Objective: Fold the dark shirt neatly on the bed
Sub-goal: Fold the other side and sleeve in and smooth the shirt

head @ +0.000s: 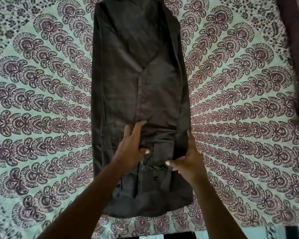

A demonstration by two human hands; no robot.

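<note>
The dark shirt point(140, 87) lies on the bed as a long narrow strip, its sides folded inward and its buttoned end nearest me. My left hand point(133, 145) rests flat on the lower middle of the shirt, with its fingers spread and pointing away from me. My right hand point(188, 159) is at the shirt's right edge. Its thumb lies on top of the cloth and its fingers run along and around the edge. The fabric between the two thumbs is wrinkled.
The bed is covered by a pale green sheet point(41, 118) printed with a purple paisley fan pattern. A dark maroon cloth point(293, 49) lies along the far right. The bed's near edge point(145, 236) runs just below the shirt's end.
</note>
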